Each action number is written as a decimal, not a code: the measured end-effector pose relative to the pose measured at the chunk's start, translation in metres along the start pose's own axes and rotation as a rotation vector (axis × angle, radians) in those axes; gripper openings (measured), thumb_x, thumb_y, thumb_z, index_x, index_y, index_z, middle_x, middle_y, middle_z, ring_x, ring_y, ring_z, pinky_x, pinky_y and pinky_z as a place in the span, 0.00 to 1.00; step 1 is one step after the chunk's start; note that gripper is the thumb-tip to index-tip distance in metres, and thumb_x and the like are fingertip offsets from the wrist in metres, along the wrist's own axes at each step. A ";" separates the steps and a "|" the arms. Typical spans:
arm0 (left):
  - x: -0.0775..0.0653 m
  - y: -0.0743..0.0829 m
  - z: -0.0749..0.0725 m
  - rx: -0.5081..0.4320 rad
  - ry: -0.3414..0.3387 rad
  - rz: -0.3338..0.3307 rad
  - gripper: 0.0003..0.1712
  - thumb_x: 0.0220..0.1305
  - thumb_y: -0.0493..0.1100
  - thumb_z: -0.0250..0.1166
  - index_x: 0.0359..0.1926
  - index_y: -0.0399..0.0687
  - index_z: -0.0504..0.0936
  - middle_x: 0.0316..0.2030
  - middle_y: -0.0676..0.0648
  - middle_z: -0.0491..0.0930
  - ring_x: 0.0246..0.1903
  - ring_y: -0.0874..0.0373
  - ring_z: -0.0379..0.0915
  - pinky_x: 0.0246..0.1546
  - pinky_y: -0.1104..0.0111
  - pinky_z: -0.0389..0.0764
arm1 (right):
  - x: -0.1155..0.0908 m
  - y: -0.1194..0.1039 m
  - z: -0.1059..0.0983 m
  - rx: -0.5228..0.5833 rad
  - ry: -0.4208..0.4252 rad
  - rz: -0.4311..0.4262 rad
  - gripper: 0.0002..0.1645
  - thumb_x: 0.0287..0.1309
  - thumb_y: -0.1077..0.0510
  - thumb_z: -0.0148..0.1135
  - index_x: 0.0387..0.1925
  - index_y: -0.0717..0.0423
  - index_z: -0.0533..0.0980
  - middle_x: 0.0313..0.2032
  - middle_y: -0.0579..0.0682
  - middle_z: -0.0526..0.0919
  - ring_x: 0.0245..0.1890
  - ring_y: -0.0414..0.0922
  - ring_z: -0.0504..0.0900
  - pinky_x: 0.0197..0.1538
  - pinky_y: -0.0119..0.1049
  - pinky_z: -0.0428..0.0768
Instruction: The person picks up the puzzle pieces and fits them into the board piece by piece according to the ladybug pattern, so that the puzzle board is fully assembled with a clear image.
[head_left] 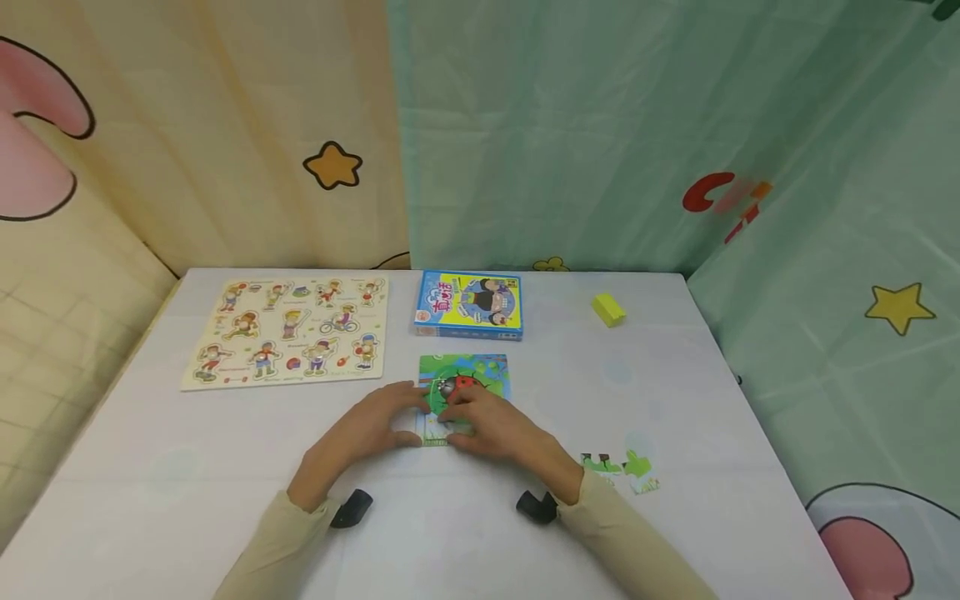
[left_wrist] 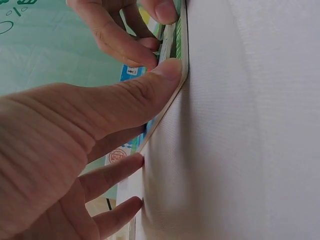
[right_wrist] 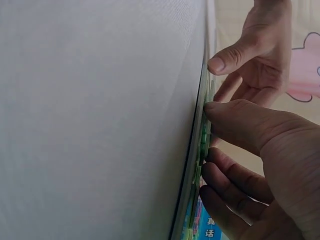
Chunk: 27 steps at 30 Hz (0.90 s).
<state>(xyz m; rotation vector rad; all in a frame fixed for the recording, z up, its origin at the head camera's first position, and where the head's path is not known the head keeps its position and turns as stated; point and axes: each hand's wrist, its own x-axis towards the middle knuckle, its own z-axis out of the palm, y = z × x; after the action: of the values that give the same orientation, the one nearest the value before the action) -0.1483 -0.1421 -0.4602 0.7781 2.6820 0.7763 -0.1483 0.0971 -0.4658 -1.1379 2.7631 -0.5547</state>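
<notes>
ladybug puzzle (head_left: 467,380) is partly assembled, loose pieces (head_left: 639,467) remaining; right grip (head_left: 491,423) pinches another piece (left_wrist: 167,41), left grip (head_left: 375,423) spread at puzzle's edge.

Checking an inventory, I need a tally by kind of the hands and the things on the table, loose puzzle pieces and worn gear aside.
Left hand and right hand: 2
Ladybug puzzle: 1
Picture board: 1
Box: 1
Yellow block: 1
Total: 6
</notes>
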 end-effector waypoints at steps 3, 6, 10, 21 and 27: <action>-0.002 -0.001 0.000 0.018 0.006 0.028 0.22 0.57 0.46 0.75 0.53 0.50 0.84 0.69 0.45 0.72 0.72 0.41 0.60 0.71 0.44 0.63 | 0.002 -0.001 -0.001 -0.007 -0.008 0.004 0.17 0.61 0.51 0.69 0.51 0.49 0.85 0.51 0.48 0.82 0.53 0.43 0.78 0.59 0.38 0.80; -0.003 -0.001 0.000 0.023 0.011 0.042 0.23 0.57 0.46 0.75 0.54 0.49 0.84 0.68 0.46 0.73 0.72 0.41 0.61 0.71 0.44 0.63 | 0.003 -0.002 -0.002 -0.014 -0.015 0.008 0.17 0.61 0.50 0.69 0.50 0.49 0.85 0.51 0.48 0.83 0.53 0.43 0.78 0.59 0.38 0.80; -0.003 -0.003 0.001 0.027 0.014 0.053 0.23 0.57 0.46 0.75 0.54 0.49 0.85 0.68 0.46 0.73 0.71 0.41 0.61 0.70 0.44 0.64 | 0.004 -0.003 -0.003 -0.022 -0.025 0.017 0.17 0.61 0.50 0.69 0.50 0.49 0.85 0.51 0.48 0.83 0.54 0.43 0.78 0.60 0.37 0.80; -0.003 -0.001 0.000 0.027 0.015 0.065 0.22 0.58 0.46 0.74 0.54 0.47 0.85 0.68 0.45 0.73 0.71 0.40 0.62 0.70 0.44 0.65 | 0.005 -0.004 -0.002 -0.070 -0.008 -0.005 0.16 0.61 0.50 0.70 0.49 0.50 0.86 0.51 0.48 0.84 0.55 0.43 0.79 0.60 0.37 0.79; -0.003 0.000 0.000 0.058 0.027 0.078 0.22 0.56 0.46 0.75 0.53 0.46 0.85 0.66 0.44 0.75 0.69 0.40 0.65 0.69 0.45 0.66 | 0.004 -0.004 -0.002 -0.079 0.008 -0.025 0.17 0.61 0.49 0.70 0.49 0.51 0.86 0.51 0.48 0.84 0.54 0.43 0.80 0.60 0.36 0.80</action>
<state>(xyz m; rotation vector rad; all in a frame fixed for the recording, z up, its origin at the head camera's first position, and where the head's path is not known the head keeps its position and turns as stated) -0.1460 -0.1437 -0.4604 0.8974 2.7227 0.7352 -0.1492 0.0923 -0.4627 -1.1896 2.8044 -0.4578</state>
